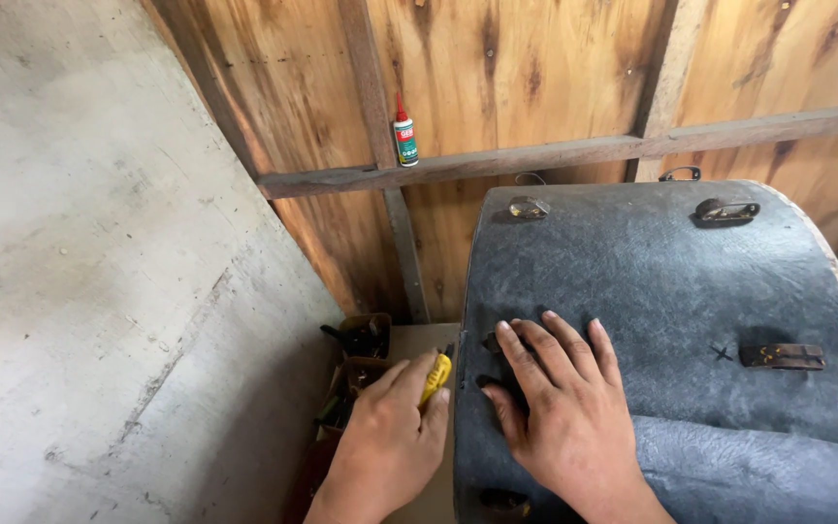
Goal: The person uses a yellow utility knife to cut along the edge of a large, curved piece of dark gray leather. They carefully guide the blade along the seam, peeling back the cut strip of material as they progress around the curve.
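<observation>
Yellow-handled tool [436,376] in left hand [390,442] points up-right toward drum [671,281].

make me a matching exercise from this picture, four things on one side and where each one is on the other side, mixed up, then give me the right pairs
Things:
1. small glue bottle
2. yellow-handled tool
3. right hand
4. metal lug

Places:
A. flat on the dark covering of the drum
B. standing on the wooden wall rail
C. fixed to the drum's right side
D. gripped in the left hand

Pairs: 1-B, 2-D, 3-A, 4-C
</observation>
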